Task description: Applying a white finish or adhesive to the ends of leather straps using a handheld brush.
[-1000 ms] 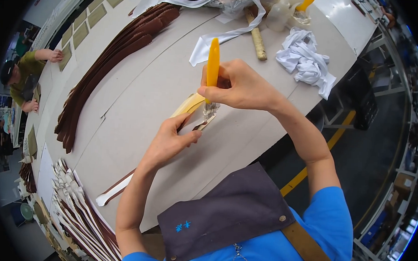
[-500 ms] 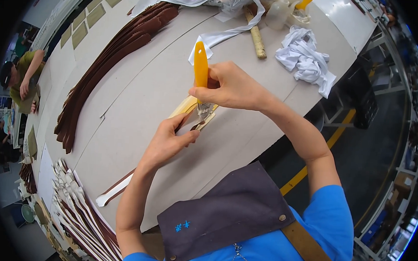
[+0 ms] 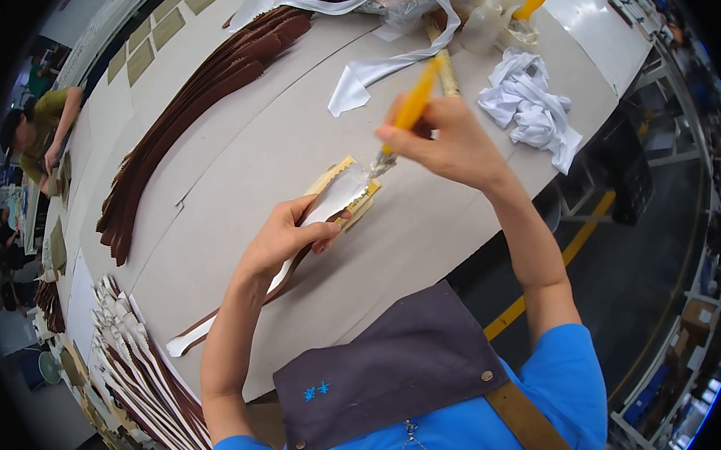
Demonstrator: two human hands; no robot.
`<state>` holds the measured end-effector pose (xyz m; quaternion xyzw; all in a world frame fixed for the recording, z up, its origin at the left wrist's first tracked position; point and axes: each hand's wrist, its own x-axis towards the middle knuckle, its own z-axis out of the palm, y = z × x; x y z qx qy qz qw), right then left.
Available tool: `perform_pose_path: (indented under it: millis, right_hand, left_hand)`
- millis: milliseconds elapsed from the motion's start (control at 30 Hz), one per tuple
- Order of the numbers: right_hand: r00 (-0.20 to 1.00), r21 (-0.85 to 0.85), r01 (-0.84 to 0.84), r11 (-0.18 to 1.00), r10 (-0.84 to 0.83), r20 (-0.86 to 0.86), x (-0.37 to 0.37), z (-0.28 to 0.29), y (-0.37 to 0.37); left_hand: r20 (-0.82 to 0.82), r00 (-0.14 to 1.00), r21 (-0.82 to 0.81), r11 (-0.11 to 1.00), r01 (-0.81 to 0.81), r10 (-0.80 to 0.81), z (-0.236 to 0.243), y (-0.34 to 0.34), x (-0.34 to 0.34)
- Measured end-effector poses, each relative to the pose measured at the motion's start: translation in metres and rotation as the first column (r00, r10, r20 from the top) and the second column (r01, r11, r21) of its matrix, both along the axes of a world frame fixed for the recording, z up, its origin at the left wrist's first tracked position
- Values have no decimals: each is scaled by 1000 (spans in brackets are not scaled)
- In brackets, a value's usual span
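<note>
Yellow brush (image 3: 416,106) blurry in right hand (image 3: 455,140), strip (image 3: 339,193) partly behind left hand (image 3: 282,236)

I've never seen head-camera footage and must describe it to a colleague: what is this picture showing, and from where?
There is no machine here, only a person's two bare hands. A fisheye camera on that person's head looks down, so straight edges bend. The left hand holds a brown-and-white strip near its toothed end, with a yellowish piece beneath it. The right hand holds a yellow-handled brush, its whitish bristles close to that end; whether they touch, I cannot tell. On the pale table lie a fan of dark brown strips, a crumpled white cloth and a white ribbon. At the far left, another person is at the table.
</note>
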<state>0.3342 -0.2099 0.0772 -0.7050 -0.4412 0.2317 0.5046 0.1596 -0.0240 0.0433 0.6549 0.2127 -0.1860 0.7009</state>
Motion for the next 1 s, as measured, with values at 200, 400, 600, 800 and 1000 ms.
perform_pose_path:
  millis: [200, 400, 600, 800, 1000]
  right_hand:
    - [979, 356, -47, 933, -28, 204, -42, -18, -13]
    - [893, 499, -141, 855, -107, 436, -63, -40, 3]
    - [858, 482, -216, 849, -70, 508, -66, -37, 2]
    - [895, 490, -63, 869, -168, 413, -39, -34, -17]
    - [939, 474, 336, 814, -329, -101, -16, -38, -45]
  left_hand:
    - [-16, 1000, -66, 998, -20, 19, 2, 1, 6]
    - [9, 1000, -94, 995, -23, 24, 8, 0, 4]
    - [36, 999, -91, 996, -23, 27, 8, -1, 1]
    - [18, 999, -4, 999, 46, -46, 11, -5, 2]
    - [-26, 997, 32, 996, 78, -77, 34, -16, 11]
